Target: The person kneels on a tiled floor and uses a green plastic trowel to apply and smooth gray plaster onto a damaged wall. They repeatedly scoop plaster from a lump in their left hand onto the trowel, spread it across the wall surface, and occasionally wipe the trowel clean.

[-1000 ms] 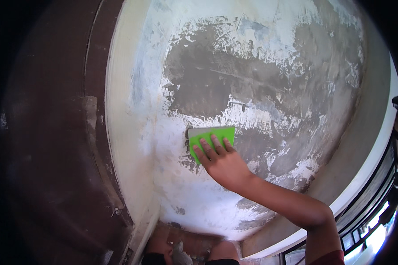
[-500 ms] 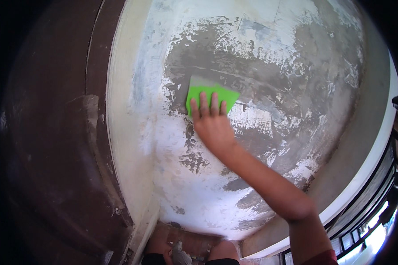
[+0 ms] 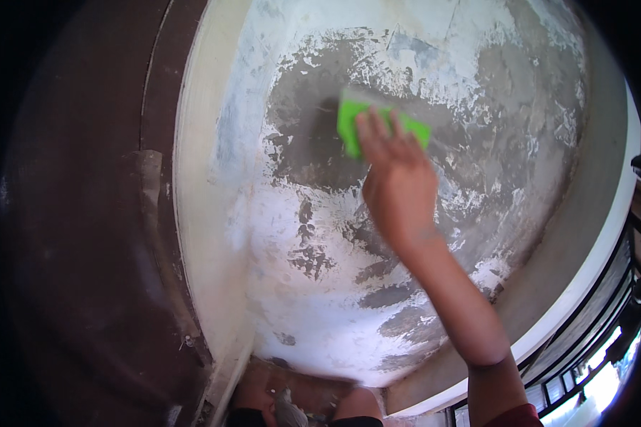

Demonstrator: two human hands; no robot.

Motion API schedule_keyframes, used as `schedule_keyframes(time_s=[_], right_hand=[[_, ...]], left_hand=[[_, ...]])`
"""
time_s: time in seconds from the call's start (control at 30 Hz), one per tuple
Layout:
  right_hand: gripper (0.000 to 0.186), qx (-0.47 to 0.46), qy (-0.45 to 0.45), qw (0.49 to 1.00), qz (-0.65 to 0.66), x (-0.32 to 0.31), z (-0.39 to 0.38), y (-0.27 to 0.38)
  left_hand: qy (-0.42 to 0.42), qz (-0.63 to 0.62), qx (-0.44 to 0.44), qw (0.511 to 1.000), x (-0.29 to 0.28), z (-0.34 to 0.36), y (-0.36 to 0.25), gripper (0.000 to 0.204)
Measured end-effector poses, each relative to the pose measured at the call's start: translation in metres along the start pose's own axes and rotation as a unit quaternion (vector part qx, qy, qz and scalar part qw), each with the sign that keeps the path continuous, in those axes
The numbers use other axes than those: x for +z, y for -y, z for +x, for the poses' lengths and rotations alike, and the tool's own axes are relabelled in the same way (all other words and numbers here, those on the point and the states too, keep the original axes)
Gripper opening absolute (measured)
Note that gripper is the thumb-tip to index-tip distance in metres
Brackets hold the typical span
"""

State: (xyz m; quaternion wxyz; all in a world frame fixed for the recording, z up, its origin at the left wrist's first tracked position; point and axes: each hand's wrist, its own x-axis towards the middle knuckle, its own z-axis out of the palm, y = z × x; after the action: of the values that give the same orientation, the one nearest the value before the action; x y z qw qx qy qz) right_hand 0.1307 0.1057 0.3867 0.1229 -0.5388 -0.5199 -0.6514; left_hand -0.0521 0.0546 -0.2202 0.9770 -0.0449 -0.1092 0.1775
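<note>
My right hand [image 3: 399,178] reaches up to the wall [image 3: 306,135] and grips a green putty spreader [image 3: 351,117]. Its fingers press on the spreader's face, and the blurred upper edge lies at the wall in a grey patch. White flaky coating surrounds this grey patch. Down at the lower edge, my left hand [image 3: 268,411] is only partly in view, low by my leg. Its fingers curl against a pale grey bag-like bundle [image 3: 289,409], whose exact kind is too small to tell.
A dark brown door-like panel [image 3: 78,213] fills the left side, bordered by a cream frame [image 3: 196,178]. To the right, a curved-looking ledge with a white edge [image 3: 584,267] bounds the wall. Dark bars [image 3: 584,363] stand beyond it. My knees [image 3: 360,404] are close below the wall.
My right hand has moved the green spreader up and to the right across the wall. The left hand and the grey bundle stay in about the same place.
</note>
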Motion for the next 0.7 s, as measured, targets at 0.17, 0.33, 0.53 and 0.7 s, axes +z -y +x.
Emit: schedule_keyframes(time_s=[0.17,0.33,0.53,0.7], right_hand=[[0.055,0.038,0.128,0.988,-0.083,0.029,-0.011,-0.010],[0.055,-0.002,0.216,0.974,-0.065,0.054,-0.064,0.044],[0.054,0.010,0.233,0.958,0.164,0.022,-0.105,0.102],[0.044,0.336,0.206,0.810,0.434,-0.057,-0.192,0.126]], left_hand=[[-0.024,-0.060,-0.026,0.998,0.006,0.007,0.000,0.057],[-0.093,-0.088,-0.016,0.992,0.026,0.002,-0.001,0.052],[0.003,-0.024,-0.043,0.999,0.028,0.001,-0.004,0.049],[0.103,-0.160,-0.112,0.975,0.008,-0.007,-0.007,0.050]])
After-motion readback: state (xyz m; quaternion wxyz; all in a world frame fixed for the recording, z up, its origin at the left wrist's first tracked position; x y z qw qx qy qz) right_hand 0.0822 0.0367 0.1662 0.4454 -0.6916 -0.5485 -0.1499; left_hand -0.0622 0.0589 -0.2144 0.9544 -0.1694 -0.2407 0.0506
